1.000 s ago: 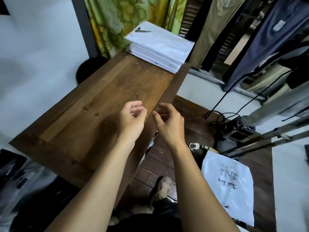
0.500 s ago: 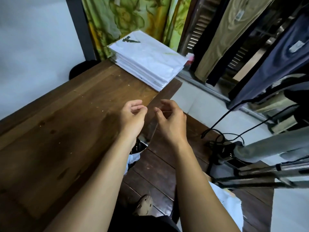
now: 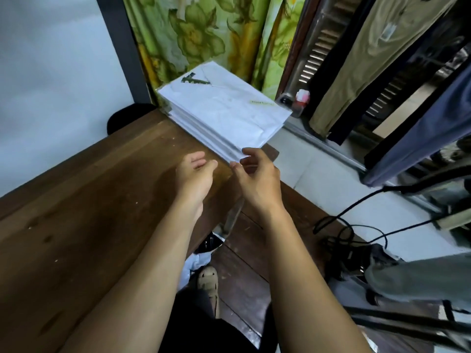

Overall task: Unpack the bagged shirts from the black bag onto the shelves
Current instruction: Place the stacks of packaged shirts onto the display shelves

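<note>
The left hand (image 3: 196, 174) hovers over the wooden shelf (image 3: 89, 200), palm turned up, fingers loosely curled and holding nothing. Just ahead of both hands, the stack of bagged shirts (image 3: 224, 110) lies flat on the shelf's far end, with a green floral curtain (image 3: 204, 34) behind it. The right hand (image 3: 258, 178) is beside the left, fingers curled, fingertips at the stack's near corner. Whether it pinches anything cannot be told. Further right hangs a khaki garment (image 3: 369, 59).
</note>
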